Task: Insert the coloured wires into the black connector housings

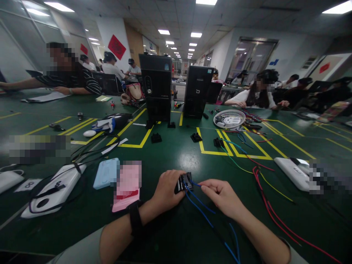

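Observation:
My left hand [167,189] is closed around a small black terminal block [180,184], holding it on the green table in front of me. Between the thumb and fingertips of my right hand [224,198] is a blue wire [196,184], which runs to the right side of the block. Another blue wire [202,212] leads from the block toward the table's near edge. The fingers of my left hand cover part of the block. Whether the pinched wire sits inside a terminal is too small to tell.
A pink case [128,187] and a light blue box [106,173] lie left of my hands. Red wires [271,209] spread on the right. Farther off are a white basket [230,119], black connector pieces [156,138] and two black computer towers [156,86]. Other people sit around the tables.

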A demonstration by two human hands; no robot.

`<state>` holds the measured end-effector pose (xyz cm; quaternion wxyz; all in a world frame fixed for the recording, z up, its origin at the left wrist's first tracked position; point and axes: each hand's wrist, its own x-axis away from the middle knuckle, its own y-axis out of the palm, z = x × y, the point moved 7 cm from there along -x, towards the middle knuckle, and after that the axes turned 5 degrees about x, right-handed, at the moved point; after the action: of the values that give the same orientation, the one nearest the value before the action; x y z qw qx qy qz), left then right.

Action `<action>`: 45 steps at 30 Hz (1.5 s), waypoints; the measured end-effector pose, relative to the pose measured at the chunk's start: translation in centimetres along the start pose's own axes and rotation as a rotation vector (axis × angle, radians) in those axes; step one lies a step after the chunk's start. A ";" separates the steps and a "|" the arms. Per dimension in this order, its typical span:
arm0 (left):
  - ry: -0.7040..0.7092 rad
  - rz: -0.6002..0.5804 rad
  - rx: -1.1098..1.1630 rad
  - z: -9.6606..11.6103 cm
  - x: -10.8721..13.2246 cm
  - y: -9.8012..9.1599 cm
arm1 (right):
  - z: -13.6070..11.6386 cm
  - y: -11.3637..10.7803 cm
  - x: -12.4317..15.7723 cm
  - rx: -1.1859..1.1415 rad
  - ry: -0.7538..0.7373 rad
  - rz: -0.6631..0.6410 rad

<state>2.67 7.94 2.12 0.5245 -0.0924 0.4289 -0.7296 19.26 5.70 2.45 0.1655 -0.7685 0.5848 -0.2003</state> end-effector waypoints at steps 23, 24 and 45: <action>-0.027 -0.013 -0.037 0.5 0.0 0.1 | -1.2 0.9 0.9 0.278 -0.128 -0.112; -0.030 -0.016 -0.037 0.5 0.0 0.1 | -1.2 0.9 0.9 0.374 -0.159 -0.098; -0.007 -0.016 -0.027 0.7 0.0 0.1 | -1.8 1.3 1.3 0.664 -0.245 -0.078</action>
<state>3.10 7.54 2.50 0.5191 -0.1055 0.4361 -0.7275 17.63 4.09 3.50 0.4674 -0.7130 0.4337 -0.2917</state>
